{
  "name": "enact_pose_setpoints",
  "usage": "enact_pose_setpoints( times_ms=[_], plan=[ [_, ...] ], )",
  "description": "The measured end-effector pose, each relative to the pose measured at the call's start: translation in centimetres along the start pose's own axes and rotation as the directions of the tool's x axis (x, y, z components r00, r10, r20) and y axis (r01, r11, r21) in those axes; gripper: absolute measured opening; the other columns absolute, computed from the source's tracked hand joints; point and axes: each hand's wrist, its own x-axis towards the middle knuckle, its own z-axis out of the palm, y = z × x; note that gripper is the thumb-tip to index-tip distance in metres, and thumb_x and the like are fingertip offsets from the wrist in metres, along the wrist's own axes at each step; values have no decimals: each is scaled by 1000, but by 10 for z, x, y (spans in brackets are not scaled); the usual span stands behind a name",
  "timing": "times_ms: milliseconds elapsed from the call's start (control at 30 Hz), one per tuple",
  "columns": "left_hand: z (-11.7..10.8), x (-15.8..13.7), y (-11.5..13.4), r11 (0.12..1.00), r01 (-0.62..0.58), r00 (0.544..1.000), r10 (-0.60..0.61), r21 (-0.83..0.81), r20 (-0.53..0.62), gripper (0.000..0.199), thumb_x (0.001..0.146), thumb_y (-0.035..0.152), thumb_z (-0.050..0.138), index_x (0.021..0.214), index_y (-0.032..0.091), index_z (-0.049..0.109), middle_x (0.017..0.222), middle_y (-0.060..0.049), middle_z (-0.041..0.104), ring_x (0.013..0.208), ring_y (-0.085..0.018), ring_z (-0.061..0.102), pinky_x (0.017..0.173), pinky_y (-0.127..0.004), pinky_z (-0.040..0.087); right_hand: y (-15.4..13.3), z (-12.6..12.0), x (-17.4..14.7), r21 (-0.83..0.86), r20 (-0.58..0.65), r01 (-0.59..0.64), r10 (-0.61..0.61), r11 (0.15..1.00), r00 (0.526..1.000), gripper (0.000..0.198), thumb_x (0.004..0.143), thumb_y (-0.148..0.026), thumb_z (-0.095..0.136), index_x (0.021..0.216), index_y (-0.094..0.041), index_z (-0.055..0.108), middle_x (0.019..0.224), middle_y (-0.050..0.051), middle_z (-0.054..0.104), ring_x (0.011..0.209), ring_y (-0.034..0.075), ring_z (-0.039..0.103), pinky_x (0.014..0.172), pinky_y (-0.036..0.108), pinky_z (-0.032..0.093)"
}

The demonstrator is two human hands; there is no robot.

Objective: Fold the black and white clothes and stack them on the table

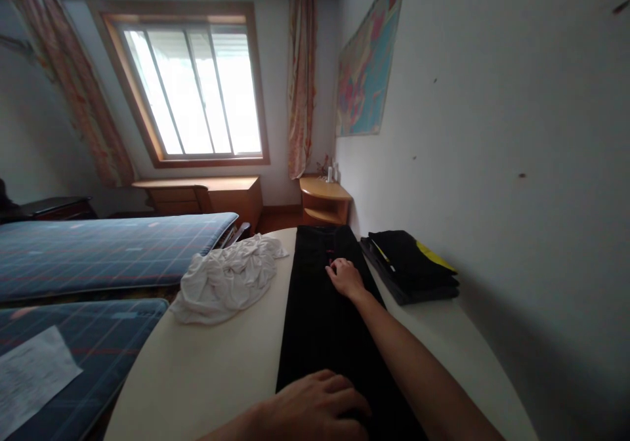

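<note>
Here — long black cloth [315, 323] under right hand [347, 279], white cloth [229, 283] crumpled

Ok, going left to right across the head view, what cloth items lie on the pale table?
Crumpled white cloth → long strip of black fabric → stack of folded dark clothes with a yellow patch.

Table [182, 369]: garment [315, 316] runs lengthwise down the middle, left hand [317, 405] at near part, right hand [346, 277] toward far end. Cloth [231, 280] left of it, clothes stack [413, 264] right. Mattresses [113, 251] left of table, paper [37, 378] on nearer one. Desk [236, 191] behind, under window [197, 93].
</note>
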Motion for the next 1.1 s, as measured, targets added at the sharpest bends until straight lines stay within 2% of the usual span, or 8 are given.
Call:
enact_pose_setpoints(
  times_ms=[167,300,500,633,833,967,1033,1100],
  plan=[
    [2,1,0,998,37,999,-35,-49,36,31,103,37,49,133,30,52,126,2,65,109,-14,60,87,-28,48,8,-12,-4,-62,10,57,-56,996,998,27,96,-34,52,113,-23,71,118,11,65,112,25,56,92,34,44],
    [14,-3,-4,997,32,999,-32,-69,8,25,101,35,53,125,35,61,131,4,63,115,-15,58,91,-27,47,5,-11,-1,-74,19,67,-66,995,998,24,93,-26,55,109,-20,73,113,13,67,111,25,59,94,32,44],
    [28,-8,-9,993,37,999,-40,-113,-24,25,99,37,56,123,37,64,129,5,63,116,-14,57,94,-26,47,-2,-6,8,-12,2,-21,21,1000,1000,25,89,-18,54,101,-18,77,105,13,74,97,23,69,85,30,49],
    [28,-8,-8,993,63,996,-68,-104,-50,23,99,37,56,119,36,66,126,5,65,112,-13,59,92,-23,46,1,-11,13,71,-18,-54,55,996,998,28,89,-23,55,104,-23,78,102,7,77,97,22,71,83,27,51],
    [29,-7,-9,991,63,996,-70,-116,-54,24,100,39,54,120,36,65,128,9,65,111,-12,59,88,-24,48,7,-9,10,129,9,14,-15,992,1000,31,96,-28,48,112,-23,75,109,4,76,101,17,70,88,23,50],
    [31,-10,-10,996,43,996,-48,-73,-70,27,101,37,53,125,39,63,136,9,61,126,-16,54,101,-29,46,7,1,3,70,42,47,-50,996,998,40,101,-32,39,132,-22,64,138,10,61,128,25,54,107,37,40],
    [30,-13,-9,998,58,998,-58,8,-37,36,101,35,52,136,40,55,149,5,50,139,-24,43,110,-42,41,10,4,0,46,98,83,-87,995,991,47,102,-36,39,144,-21,52,152,11,47,140,28,40,114,43,31],
    [27,-14,-6,994,78,997,-80,82,22,47,101,34,51,147,39,42,159,-1,37,145,-32,34,111,-50,39,13,3,-3,38,169,126,-130,991,977,52,102,-40,38,150,-19,43,158,10,38,146,29,31,118,44,25]
  ],
)
